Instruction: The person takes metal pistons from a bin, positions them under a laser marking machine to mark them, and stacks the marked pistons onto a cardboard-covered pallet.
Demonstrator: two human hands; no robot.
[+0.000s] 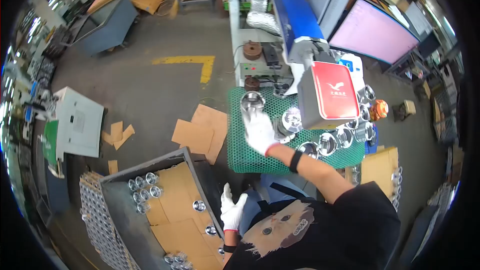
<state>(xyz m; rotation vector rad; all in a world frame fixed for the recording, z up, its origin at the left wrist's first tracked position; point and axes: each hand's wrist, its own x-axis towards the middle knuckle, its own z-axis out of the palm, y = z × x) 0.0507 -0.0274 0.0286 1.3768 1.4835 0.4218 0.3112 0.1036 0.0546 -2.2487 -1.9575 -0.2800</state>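
Note:
My right hand (pixel 261 134), in a white glove, reaches over the green perforated mat (pixel 245 157). Its blurred fingers close on the near side of a shiny round metal cup (pixel 252 101) near the mat's left edge. Just right of this hand, another shiny metal cup (pixel 291 119) stands under the red-topped machine head (pixel 336 92). My left hand (pixel 233 210), also gloved, is held low before my body beside the grey bin, its fingers apart and nothing in it.
Several shiny metal cups (pixel 327 143) line the mat's front and right side. A grey bin (pixel 187 170) lined with cardboard holds more cups at the lower left. Behind the mat stand a control box (pixel 265 70) and a blue machine arm (pixel 297 12). Cardboard sheets (pixel 205 130) lie on the floor.

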